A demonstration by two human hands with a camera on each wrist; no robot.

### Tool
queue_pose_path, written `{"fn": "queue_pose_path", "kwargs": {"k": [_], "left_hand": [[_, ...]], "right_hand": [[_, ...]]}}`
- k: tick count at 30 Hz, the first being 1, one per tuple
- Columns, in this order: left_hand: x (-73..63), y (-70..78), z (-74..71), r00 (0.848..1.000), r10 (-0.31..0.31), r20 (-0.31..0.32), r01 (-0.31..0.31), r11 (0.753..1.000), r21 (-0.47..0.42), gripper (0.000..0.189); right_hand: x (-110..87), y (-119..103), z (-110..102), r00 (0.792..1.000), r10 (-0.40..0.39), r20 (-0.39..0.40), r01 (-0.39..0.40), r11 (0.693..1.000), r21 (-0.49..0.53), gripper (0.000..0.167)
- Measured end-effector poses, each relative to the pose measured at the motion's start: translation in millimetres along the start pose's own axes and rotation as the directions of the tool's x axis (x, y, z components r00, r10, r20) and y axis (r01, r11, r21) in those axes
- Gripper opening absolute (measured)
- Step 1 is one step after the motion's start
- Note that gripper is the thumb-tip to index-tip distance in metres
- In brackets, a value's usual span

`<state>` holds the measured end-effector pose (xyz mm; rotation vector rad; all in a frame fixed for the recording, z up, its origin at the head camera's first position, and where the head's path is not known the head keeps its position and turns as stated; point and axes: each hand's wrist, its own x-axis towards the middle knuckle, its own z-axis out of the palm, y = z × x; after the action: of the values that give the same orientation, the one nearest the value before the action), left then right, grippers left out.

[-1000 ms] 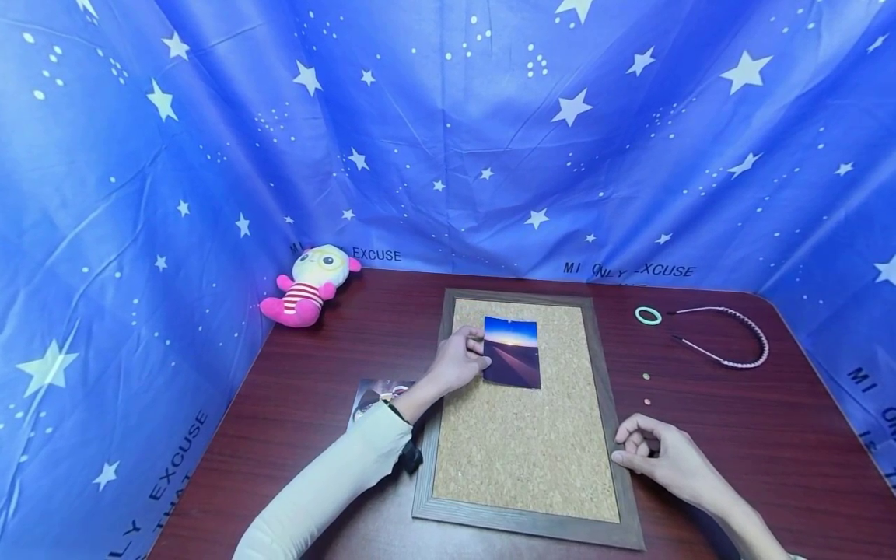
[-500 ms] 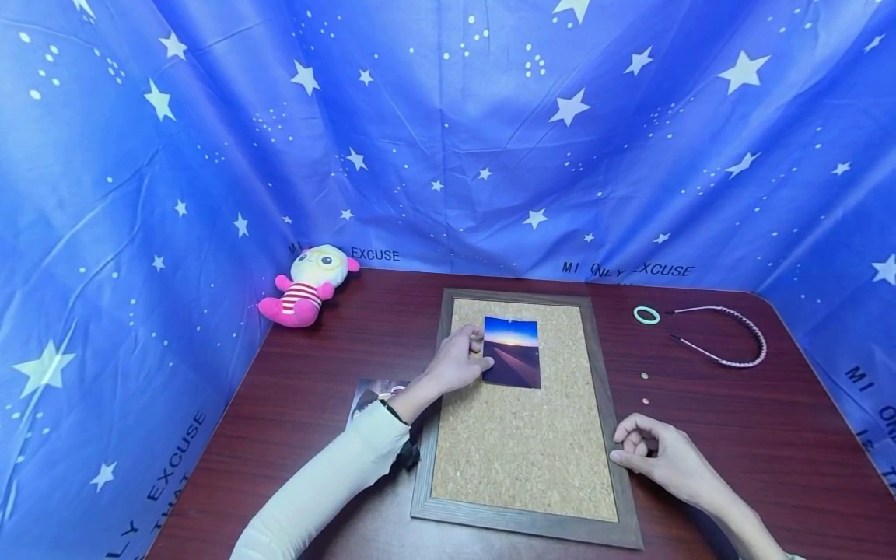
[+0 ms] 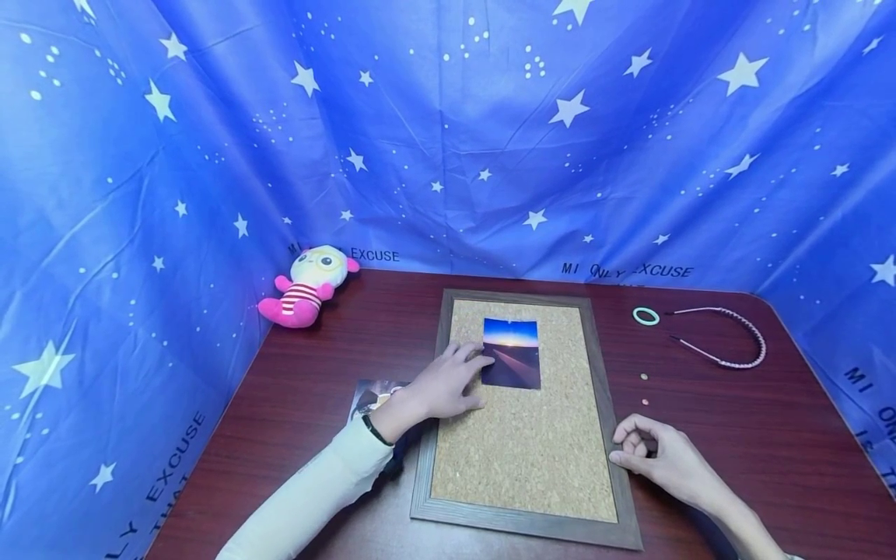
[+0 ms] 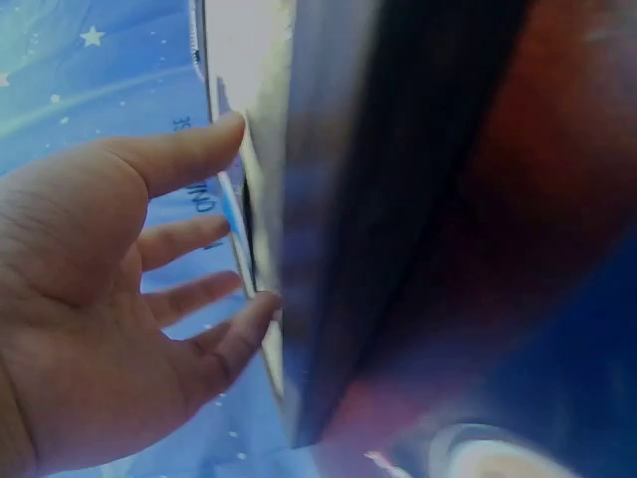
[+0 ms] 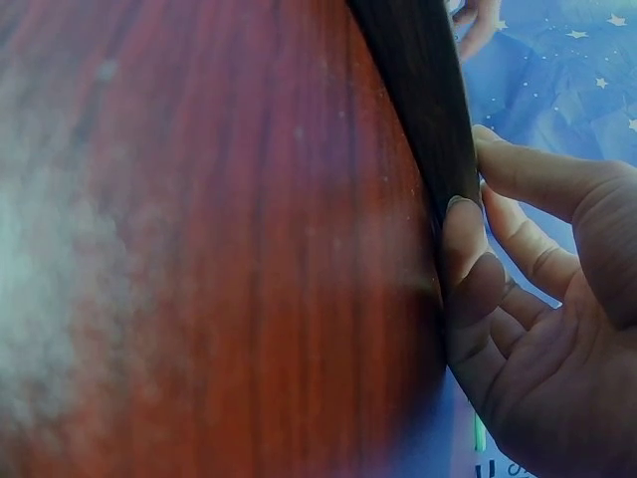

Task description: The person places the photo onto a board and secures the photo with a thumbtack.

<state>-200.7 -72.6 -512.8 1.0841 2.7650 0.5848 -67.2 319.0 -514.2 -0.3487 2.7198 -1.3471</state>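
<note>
The left hand (image 3: 439,386) is lying flat with its fingers spread and nearly straight on the left part of the wood-framed rectangular cork board (image 3: 521,459), its fingertips touching the left edge of the small sunset photo print (image 3: 511,354) that is sitting on the upper middle of the cork. The right hand (image 3: 654,459) is resting at the board's right frame near its lower corner, fingers loosely curled with the thumb and fingertips against the frame's edge, gripping nothing that can be made out. The board is lying in the middle of the dark red wooden table (image 3: 756,451). Another photo print (image 3: 374,395) is lying just left of the board, partly under the left wrist. Toward the table's far right corner, a pale green ring (image 3: 646,316) and a thin pink headband (image 3: 728,337) are lying side by side, and a pink and white plush toy (image 3: 306,287) is sitting at the far left corner against the blue star-printed cloth (image 3: 448,132).
</note>
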Motion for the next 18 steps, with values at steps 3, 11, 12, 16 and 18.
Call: {"fn": "queue_pose_path", "kwargs": {"k": [3,11,12,16,18], "left_hand": [[-4.5,-11.7,10.2,0.998,0.061,-0.011,-0.061,0.998,0.016,0.071],[-15.3,6.5,-14.0,0.996,0.085,0.008,-0.085,0.996,0.023,0.067],[-15.5,6.6,-14.7,0.996,0.087,0.009,-0.088,0.995,0.038,0.067],[-14.3,5.1,-14.3,0.997,0.08,0.017,-0.081,0.995,0.055,0.068],[-13.8,10.9,-19.3,0.998,0.056,0.037,-0.058,0.997,0.045,0.066]], "right_hand": [[-0.2,0,0,1.0,-0.004,-0.001,0.004,1.0,0.003,0.022],[0.0,-4,0,1.0,0.003,0.004,-0.003,1.0,0.002,0.022],[0.0,-5,0,1.0,0.004,0.003,-0.004,1.0,0.003,0.022],[0.8,-5,-1,0.998,-0.065,-0.008,0.065,0.997,-0.031,0.025],[1.9,-5,-1,0.994,-0.102,-0.026,0.1,0.993,-0.066,0.028]]}}
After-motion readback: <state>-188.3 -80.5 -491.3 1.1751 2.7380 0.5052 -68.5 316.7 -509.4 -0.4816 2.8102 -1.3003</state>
